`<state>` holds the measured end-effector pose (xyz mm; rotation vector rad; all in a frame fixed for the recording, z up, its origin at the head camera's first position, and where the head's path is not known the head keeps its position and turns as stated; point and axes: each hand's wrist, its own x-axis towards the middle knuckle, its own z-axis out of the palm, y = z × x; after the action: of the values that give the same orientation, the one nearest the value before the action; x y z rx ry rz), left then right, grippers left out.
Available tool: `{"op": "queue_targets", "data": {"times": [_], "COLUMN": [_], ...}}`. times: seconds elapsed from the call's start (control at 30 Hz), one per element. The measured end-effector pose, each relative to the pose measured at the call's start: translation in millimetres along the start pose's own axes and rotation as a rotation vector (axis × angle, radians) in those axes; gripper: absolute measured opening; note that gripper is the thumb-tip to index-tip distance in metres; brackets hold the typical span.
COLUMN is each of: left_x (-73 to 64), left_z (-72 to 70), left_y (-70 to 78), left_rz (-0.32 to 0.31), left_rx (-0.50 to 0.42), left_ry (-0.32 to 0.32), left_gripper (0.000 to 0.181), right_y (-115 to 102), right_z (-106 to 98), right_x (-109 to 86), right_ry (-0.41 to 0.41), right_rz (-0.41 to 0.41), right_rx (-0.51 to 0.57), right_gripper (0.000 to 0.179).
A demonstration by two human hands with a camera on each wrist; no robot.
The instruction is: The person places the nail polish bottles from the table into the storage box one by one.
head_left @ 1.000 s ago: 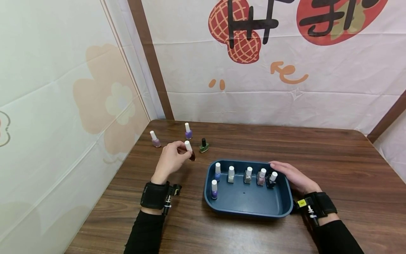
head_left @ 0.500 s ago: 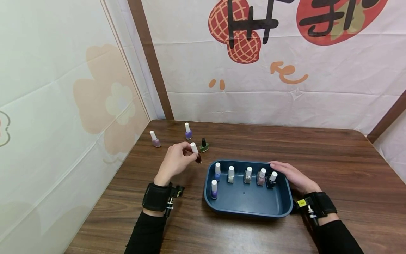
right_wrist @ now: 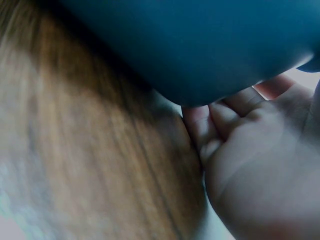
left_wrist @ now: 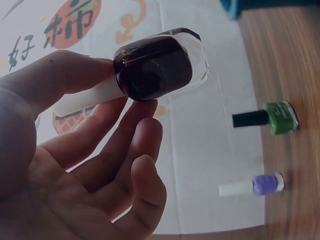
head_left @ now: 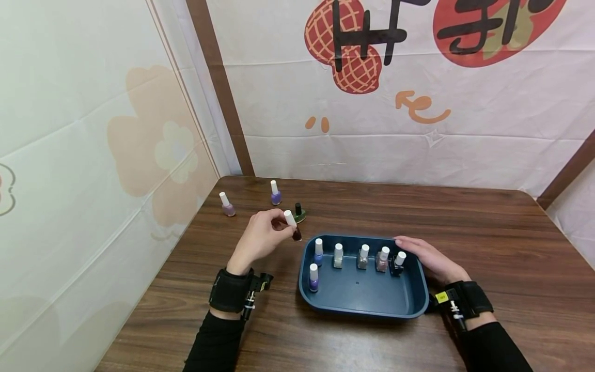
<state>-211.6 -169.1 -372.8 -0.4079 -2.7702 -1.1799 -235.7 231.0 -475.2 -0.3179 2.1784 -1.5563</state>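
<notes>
My left hand (head_left: 264,236) pinches a dark red nail polish bottle (left_wrist: 155,65) by its white cap, just left of the blue tray (head_left: 362,310). In the left wrist view the thumb and fingers are on the cap and the glass points away. The bottle is tilted in the air above the table. My right hand (head_left: 432,261) rests against the tray's far right corner, its fingers along the outer wall (right_wrist: 200,60). Inside the tray, several white-capped nail polish bottles (head_left: 363,257) stand in a row along the far side, with a purple nail polish (head_left: 313,279) at the left.
Behind my left hand stand a green nail polish with a black cap (left_wrist: 282,118), a purple nail polish (head_left: 276,194) and a mauve nail polish (head_left: 228,205). The wooden table (head_left: 488,227) meets a printed cloth (head_left: 395,155) at the back and another at the left.
My left hand has moved right with the dark red nail polish, towards the tray, and now partly covers the green bottle. The right hand and tray have stayed put.
</notes>
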Motion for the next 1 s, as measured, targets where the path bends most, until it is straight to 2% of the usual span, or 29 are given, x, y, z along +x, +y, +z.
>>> {"op": "queue_targets", "data": {"times": [0.4, 0.73, 1.0], "left_x": [-4.3, -10.2, -14.2], "left_z": [9.9, 20.3, 30.7], "left_y": [17.0, 30.2, 42.4], "left_rz": [0.048, 0.135, 0.163], "left_rx": [-0.017, 0.008, 0.036], "left_ry": [-0.069, -0.134, -0.197], "left_gripper": [0.007, 0.006, 0.007], "right_y": [0.5, 1.0, 0.9], "right_z": [0.0, 0.3, 0.0], "right_x": [0.0, 0.9, 0.9], "right_ry": [-0.012, -0.008, -0.01], "right_rz": [-0.009, -0.002, -0.01], "right_rx": [0.011, 0.025, 0.021], "right_gripper": [0.064, 0.065, 0.064]}}
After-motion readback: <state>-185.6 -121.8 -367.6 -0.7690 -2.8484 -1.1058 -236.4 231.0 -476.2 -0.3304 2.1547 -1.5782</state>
